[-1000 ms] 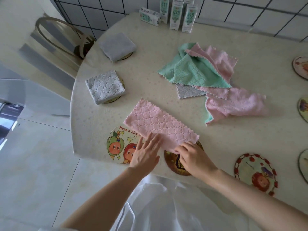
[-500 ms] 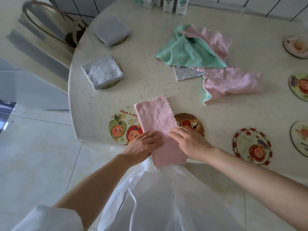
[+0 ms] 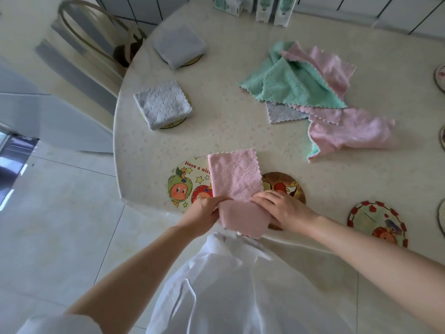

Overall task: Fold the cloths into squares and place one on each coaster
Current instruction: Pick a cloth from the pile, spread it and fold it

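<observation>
A pink cloth (image 3: 234,175), folded into a long strip, lies at the table's near edge across two coasters: a fruit-cartoon coaster (image 3: 185,183) and a brown coaster (image 3: 287,185). Its near end hangs over the edge. My left hand (image 3: 204,213) grips the strip's left side and my right hand (image 3: 281,207) grips its right side, lifting the near end. Two folded grey cloths (image 3: 162,104) (image 3: 179,44) sit on coasters at the left. A loose pile of green cloths (image 3: 292,84) and pink cloths (image 3: 346,131) lies at the middle right.
A red-rimmed coaster (image 3: 378,221) lies near the front right, and further coasters (image 3: 440,77) line the right edge. Cartons (image 3: 262,7) stand at the back by the tiled wall. A chair (image 3: 91,39) stands at the left beside the table edge (image 3: 118,150).
The pink cloth went from a wide strip lying across the table to a narrow strip running toward me. Both hands moved from pressing it flat to gripping its near end.
</observation>
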A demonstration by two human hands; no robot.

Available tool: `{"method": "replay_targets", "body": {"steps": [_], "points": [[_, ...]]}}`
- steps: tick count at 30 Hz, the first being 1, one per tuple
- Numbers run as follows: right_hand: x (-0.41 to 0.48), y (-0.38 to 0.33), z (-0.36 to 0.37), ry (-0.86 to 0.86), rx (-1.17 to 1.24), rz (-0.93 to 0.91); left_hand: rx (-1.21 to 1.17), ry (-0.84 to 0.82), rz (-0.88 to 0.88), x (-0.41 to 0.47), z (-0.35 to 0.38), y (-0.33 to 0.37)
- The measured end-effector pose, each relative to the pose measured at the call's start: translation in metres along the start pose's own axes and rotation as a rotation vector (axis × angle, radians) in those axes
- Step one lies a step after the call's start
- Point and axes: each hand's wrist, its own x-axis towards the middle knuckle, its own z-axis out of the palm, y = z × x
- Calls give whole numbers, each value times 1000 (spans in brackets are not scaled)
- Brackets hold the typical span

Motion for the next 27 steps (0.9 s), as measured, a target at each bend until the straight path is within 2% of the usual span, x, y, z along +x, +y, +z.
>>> {"method": "replay_targets", "body": {"steps": [2, 6, 9, 11, 20, 27], "points": [[6, 0, -5, 8, 164, 94, -60, -20, -184, 12, -6, 5], [28, 2, -22, 60, 537, 425, -199, -47, -560, 40, -14, 3], [50, 10, -33, 157, 662, 628, -405, -12, -728, 54, -16, -4], [60, 18, -33, 106, 649, 728, -497, 28, -801, 60, -17, -8], [74, 28, -31, 25, 688, 819, -419, 46, -852, 70, -14, -6], [78, 26, -30, 66, 603, 712, -382, 58, -859, 75, -13, -9]]}}
